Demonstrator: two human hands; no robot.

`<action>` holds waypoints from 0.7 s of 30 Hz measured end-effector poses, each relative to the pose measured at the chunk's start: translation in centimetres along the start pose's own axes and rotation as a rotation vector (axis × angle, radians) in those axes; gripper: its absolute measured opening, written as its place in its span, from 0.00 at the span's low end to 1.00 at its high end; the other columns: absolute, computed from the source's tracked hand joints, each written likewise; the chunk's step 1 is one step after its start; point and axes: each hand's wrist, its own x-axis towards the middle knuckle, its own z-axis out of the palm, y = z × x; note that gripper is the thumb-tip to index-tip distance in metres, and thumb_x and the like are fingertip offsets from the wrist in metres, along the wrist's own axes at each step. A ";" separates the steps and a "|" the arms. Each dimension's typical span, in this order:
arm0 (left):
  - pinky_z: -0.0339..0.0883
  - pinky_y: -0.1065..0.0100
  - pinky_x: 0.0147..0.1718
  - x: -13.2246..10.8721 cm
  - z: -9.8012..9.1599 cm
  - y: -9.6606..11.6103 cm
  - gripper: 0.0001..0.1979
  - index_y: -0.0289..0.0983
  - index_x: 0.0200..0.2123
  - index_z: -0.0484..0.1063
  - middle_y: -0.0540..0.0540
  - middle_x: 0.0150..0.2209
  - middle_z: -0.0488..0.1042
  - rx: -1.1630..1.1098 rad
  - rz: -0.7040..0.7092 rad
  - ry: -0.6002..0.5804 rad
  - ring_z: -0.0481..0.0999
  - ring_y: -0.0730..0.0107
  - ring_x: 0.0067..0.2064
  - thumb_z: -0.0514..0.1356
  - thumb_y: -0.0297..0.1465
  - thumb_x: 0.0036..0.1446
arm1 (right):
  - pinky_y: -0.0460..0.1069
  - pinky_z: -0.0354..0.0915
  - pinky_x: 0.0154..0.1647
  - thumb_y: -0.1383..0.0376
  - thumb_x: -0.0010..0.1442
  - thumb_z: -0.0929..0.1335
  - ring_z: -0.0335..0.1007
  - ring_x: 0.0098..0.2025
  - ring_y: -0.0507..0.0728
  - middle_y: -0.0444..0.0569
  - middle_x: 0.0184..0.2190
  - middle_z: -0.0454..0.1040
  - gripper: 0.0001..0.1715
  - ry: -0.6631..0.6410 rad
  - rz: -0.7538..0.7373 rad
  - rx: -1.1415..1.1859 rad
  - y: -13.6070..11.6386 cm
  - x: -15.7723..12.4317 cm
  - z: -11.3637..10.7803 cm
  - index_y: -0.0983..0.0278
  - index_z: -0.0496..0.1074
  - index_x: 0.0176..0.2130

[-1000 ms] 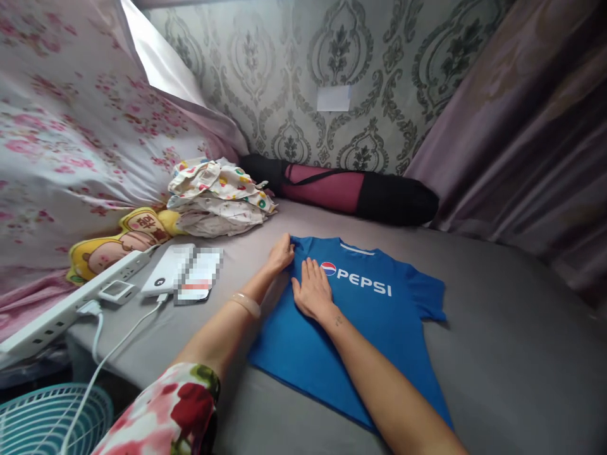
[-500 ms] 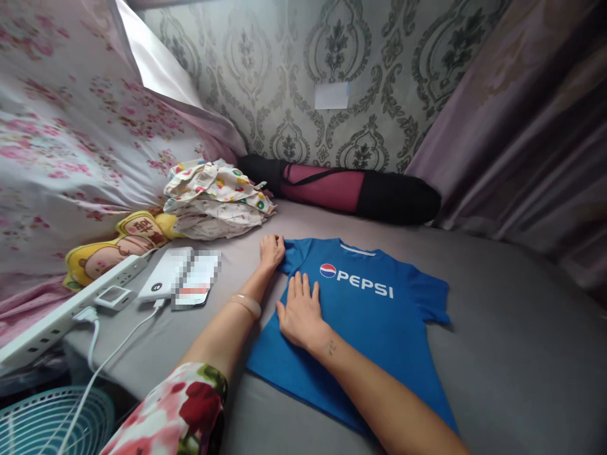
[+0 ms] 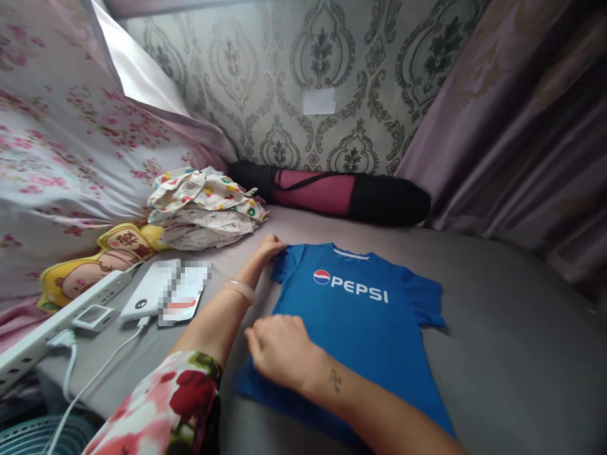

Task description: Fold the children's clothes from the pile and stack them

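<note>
With left hand (image 3: 272, 247), pinches sleeve (image 3: 281, 268) of blue PEPSI T-shirt (image 3: 365, 328), apparently to anchor it spread beneath right hand (image 3: 283, 349); curls latter apart; cannot tell if gripping.

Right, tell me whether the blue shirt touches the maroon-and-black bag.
Apart: the head view shows grey sheet between the blue shirt and the maroon-and-black bag.

The back wall (image 3: 370, 95) is grey with a dark damask pattern and a small pale rectangle (image 3: 319, 102); a pink-flowered white curtain (image 3: 109, 136) hangs at left, bright near its upper edge, and mauve drapes (image 3: 493, 126), dimmer, at right beside a grey-sheeted surface (image 3: 512, 309), probably a bed
</note>
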 end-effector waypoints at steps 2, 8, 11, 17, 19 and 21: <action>0.65 0.68 0.33 -0.2 0.2 0.3 0.06 0.35 0.34 0.68 0.44 0.30 0.73 0.035 0.036 0.061 0.73 0.65 0.34 0.56 0.32 0.56 | 0.58 0.61 0.56 0.64 0.67 0.55 0.66 0.56 0.64 0.62 0.52 0.71 0.23 0.229 0.150 -0.035 2.6 1.8 0.2 0.70 0.70 0.51; 0.63 0.64 0.41 -1.6 1.2 0.3 0.10 0.39 0.46 0.63 0.40 0.42 0.74 0.173 0.162 0.153 0.73 0.60 0.45 0.49 0.32 0.63 | 0.64 0.34 0.66 0.53 0.67 0.56 0.32 0.69 0.66 0.60 0.69 0.40 0.37 0.289 0.306 -0.012 7.6 4.2 3.7 0.70 0.49 0.67; 0.64 0.62 0.40 -2.3 1.8 0.0 0.13 0.39 0.49 0.61 0.37 0.43 0.75 0.374 0.176 0.149 0.75 0.57 0.44 0.45 0.35 0.65 | 0.65 0.31 0.66 0.51 0.68 0.53 0.30 0.70 0.65 0.58 0.69 0.39 0.37 0.257 0.302 -0.010 7.6 3.9 4.4 0.68 0.48 0.67; 0.63 0.56 0.43 -2.9 1.8 1.4 0.16 0.31 0.49 0.64 0.29 0.47 0.70 0.627 0.225 0.241 0.73 0.49 0.47 0.43 0.27 0.64 | 0.65 0.29 0.66 0.51 0.67 0.54 0.28 0.70 0.65 0.61 0.69 0.39 0.38 0.223 0.274 0.096 8.0 4.0 3.8 0.71 0.48 0.67; 0.60 0.54 0.47 -3.3 2.1 2.8 0.16 0.31 0.48 0.66 0.29 0.48 0.68 0.639 0.324 0.281 0.69 0.47 0.51 0.43 0.25 0.62 | 0.64 0.32 0.66 0.52 0.67 0.54 0.30 0.70 0.65 0.63 0.68 0.41 0.39 0.153 0.257 0.192 8.7 4.2 2.8 0.74 0.48 0.66; 0.60 0.55 0.49 -3.9 2.9 4.3 0.15 0.33 0.46 0.68 0.32 0.47 0.69 0.613 0.492 0.207 0.68 0.49 0.51 0.45 0.28 0.63 | 0.61 0.39 0.66 0.55 0.67 0.54 0.39 0.69 0.64 0.64 0.67 0.48 0.35 0.102 0.256 0.258 9.7 4.1 1.3 0.75 0.53 0.64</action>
